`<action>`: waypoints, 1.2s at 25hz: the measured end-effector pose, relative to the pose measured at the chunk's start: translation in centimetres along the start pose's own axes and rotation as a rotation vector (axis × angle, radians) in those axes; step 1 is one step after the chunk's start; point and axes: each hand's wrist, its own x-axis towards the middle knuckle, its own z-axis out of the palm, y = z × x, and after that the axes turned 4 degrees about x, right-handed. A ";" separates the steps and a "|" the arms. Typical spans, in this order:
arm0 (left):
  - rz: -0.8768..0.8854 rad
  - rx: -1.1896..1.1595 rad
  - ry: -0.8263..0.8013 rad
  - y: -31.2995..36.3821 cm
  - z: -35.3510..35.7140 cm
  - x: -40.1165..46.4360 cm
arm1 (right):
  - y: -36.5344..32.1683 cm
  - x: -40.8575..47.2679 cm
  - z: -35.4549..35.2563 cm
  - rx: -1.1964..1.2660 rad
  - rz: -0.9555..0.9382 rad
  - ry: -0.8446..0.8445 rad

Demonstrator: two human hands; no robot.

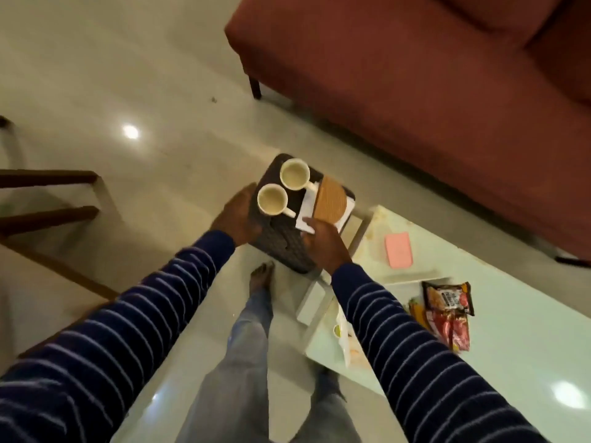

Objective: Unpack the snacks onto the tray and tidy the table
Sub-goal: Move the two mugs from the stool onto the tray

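A person stands holding a dark tray [281, 247] in the air with both hands, above the floor [128, 75] and just off the 9 o'clock end of the pale worktop [511, 330]. The left hand [238, 215] clasps the tray's 9 o'clock edge, its grip curled around the rim; the fingers are hidden underneath. The right hand [323, 238] closes its grip on the tray's 4 o'clock edge, with the thumb pressing on a white card [305, 219] that lies on the tray. Both sleeves are dark with light stripes.

On the tray, two white mugs sit side by side: the near mug [272, 199] at 10 o'clock from the right hand, just beside the left hand, and the far mug [294, 174] at 12 o'clock of it. A round wooden piece [331, 199] rests tilted on the white card, at 12 o'clock of the right hand and touching distance from it.

The snacks [447, 311] are well apart from both hands, lying on the worktop at 4 o'clock of the right hand: dark, red and orange packets overlapping. A pink case [398, 250] lies on the worktop at 3 o'clock of the right hand. A red sofa [415, 75] stands beyond the worktop at 1 o'clock.
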 end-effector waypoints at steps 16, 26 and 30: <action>0.362 0.219 0.045 -4.2 7.7 8.0 | 6.5 6.3 9.2 0.323 -0.007 0.282; 0.620 0.086 -0.315 4.0 22.7 -5.9 | 18.2 -16.5 12.1 0.567 0.261 0.722; 0.616 0.135 -0.439 5.2 28.8 -6.9 | 23.0 -19.2 13.1 0.552 0.350 0.769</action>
